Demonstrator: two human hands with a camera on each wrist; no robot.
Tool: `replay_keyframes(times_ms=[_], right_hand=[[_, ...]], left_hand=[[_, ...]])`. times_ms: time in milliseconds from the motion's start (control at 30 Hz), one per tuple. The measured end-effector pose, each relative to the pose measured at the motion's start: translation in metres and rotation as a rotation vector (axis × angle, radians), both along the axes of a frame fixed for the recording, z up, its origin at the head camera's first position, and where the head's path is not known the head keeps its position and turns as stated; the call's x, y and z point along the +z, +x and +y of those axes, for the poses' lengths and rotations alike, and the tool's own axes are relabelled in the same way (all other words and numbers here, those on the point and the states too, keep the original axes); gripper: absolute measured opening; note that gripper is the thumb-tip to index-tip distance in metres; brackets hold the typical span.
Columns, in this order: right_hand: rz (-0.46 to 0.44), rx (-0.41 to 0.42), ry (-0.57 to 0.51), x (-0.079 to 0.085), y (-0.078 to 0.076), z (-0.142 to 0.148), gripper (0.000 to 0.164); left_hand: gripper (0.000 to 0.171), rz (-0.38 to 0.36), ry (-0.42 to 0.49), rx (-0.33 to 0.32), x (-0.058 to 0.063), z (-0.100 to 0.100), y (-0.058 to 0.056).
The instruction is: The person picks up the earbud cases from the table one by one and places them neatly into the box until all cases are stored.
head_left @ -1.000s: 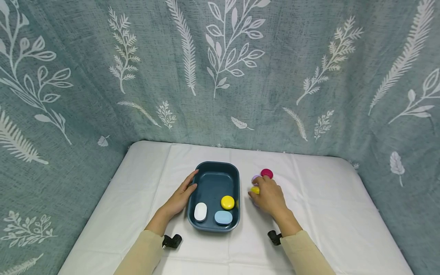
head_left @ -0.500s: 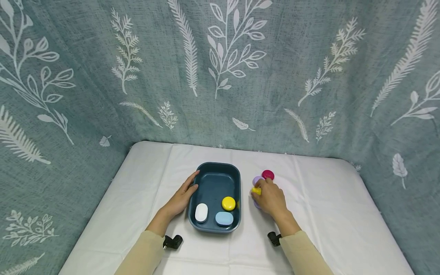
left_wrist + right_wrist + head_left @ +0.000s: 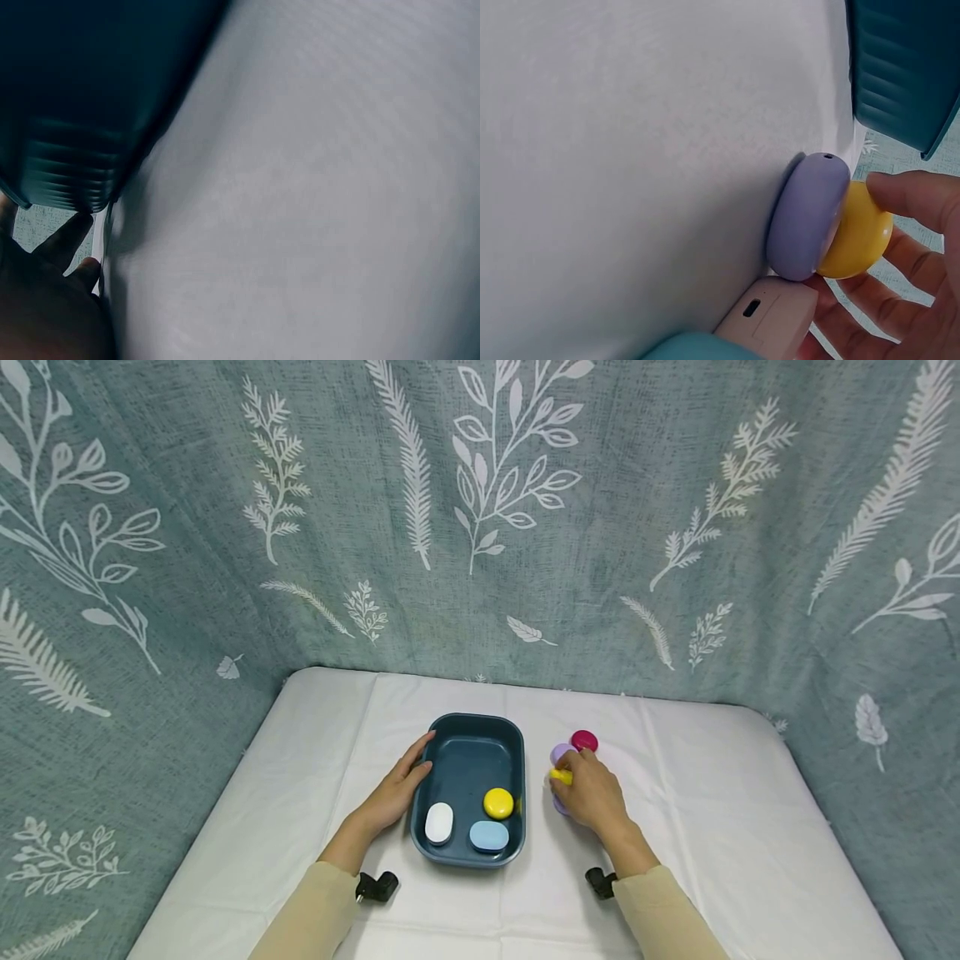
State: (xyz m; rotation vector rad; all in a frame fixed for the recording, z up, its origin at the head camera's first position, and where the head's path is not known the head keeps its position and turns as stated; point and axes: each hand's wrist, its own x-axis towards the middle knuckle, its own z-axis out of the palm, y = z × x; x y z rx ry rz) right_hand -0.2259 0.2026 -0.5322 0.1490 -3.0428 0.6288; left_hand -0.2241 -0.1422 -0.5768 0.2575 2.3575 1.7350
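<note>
My right hand (image 3: pixel 592 789) pinches a glossy yellow rounded case (image 3: pixel 859 232) between thumb and fingers, to the right of the blue tray (image 3: pixel 468 862). In the right wrist view the yellow case is against a purple earbud case (image 3: pixel 810 217), which has a small port. A pale pink case (image 3: pixel 769 315) with a charging port and a teal rounded thing (image 3: pixel 697 349) are close by; my hand hides these in the head view. My left hand (image 3: pixel 390 795) rests along the tray's left side, fingertips at its rim.
Inside the tray lie a white oval case (image 3: pixel 438 823), a yellow round case (image 3: pixel 498 803) and a light blue oval case (image 3: pixel 489 836). Beyond my right hand are a lavender case (image 3: pixel 562 753) and a crimson case (image 3: pixel 584 741). A patterned curtain (image 3: pixel 465 610) borders the white cloth.
The yellow case in my right hand now looks more tilted, and more of the purple case below it shows. My left hand and the tray keep their places.
</note>
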Motion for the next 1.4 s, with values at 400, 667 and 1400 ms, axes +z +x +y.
replay_keyframes(times_ms=[400,667,1400], right_hand=[[0.019,0.002,-0.054,0.012,0.005,-0.003,0.027],[0.1,0.047,-0.081,0.024,0.012,-0.009,0.023],[0.112,0.161,-0.182,0.053,0.033,-0.05,0.022]], left_hand=[[0.052,0.0,0.003,-0.007,-0.001,-0.001,-0.002],[0.052,0.005,0.002,-0.011,-0.002,-0.001,-0.002],[0.051,-0.001,0.01,-0.002,-0.002,0.0,-0.001]])
